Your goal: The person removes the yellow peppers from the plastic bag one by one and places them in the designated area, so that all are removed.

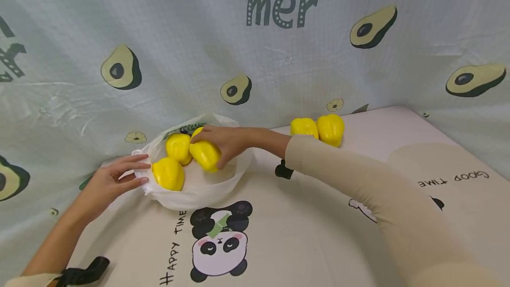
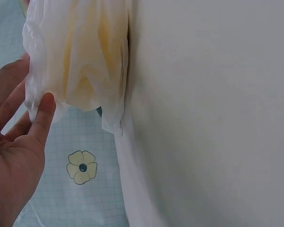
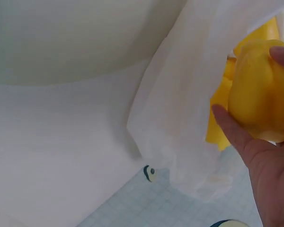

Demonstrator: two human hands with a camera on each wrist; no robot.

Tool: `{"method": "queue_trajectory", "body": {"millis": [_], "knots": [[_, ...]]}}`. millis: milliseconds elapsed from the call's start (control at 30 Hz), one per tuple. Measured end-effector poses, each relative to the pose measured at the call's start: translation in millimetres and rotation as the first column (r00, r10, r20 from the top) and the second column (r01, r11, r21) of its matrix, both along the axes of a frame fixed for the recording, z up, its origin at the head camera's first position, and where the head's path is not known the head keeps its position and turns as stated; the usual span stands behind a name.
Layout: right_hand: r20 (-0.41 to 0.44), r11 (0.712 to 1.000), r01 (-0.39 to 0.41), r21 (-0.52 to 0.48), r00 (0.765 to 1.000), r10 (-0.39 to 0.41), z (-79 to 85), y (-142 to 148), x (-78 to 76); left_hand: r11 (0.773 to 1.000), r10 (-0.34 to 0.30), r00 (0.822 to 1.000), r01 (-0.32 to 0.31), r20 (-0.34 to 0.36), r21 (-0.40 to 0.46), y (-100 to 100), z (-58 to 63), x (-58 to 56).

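Note:
A white plastic bag (image 1: 191, 200) lies on the table with its mouth spread wide. Inside it are two yellow bell peppers, one at the left (image 1: 169, 174) and one further back (image 1: 178, 149). My right hand (image 1: 229, 141) grips another yellow bell pepper (image 1: 206, 156) within the bag's mouth, thumb and fingers on either side of it. In the right wrist view, the held pepper (image 3: 260, 92) shows close in front of other yellow ones. With extended, spread fingers my left hand (image 1: 115, 178) touches the bag's left side. The thumb (image 2: 45, 106) lies against the plastic in the left wrist view.
Two more yellow bell peppers, a left one (image 1: 304, 126) and a right one (image 1: 330, 129), sit side by side at the table's back edge, behind my right sleeve (image 1: 338, 167). A curtain with avocado prints (image 1: 179, 56) hangs behind the printed tabletop (image 1: 303, 234).

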State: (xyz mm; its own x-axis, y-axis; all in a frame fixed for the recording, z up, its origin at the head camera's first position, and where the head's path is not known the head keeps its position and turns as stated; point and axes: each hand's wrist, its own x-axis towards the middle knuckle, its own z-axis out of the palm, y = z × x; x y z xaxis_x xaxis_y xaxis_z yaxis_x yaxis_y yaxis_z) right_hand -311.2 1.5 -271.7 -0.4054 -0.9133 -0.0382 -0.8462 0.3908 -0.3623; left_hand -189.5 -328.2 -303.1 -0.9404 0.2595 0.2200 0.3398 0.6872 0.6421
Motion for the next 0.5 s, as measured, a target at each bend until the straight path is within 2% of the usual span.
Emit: {"method": "queue_trajectory", "body": {"millis": [300,500], "knots": [[0.101,0.983,-0.025,-0.181,0.994,0.044,7.3,31,1.7,1.000,-0.007,1.000,0.007,-0.026,0.008,0,-0.7,1.4],[0.111,0.969,-0.016,-0.248,0.993,0.044,12.1,46,6.1,1.000,0.008,0.999,-0.009,-0.031,-0.008,-1,-0.4,1.8]]}}
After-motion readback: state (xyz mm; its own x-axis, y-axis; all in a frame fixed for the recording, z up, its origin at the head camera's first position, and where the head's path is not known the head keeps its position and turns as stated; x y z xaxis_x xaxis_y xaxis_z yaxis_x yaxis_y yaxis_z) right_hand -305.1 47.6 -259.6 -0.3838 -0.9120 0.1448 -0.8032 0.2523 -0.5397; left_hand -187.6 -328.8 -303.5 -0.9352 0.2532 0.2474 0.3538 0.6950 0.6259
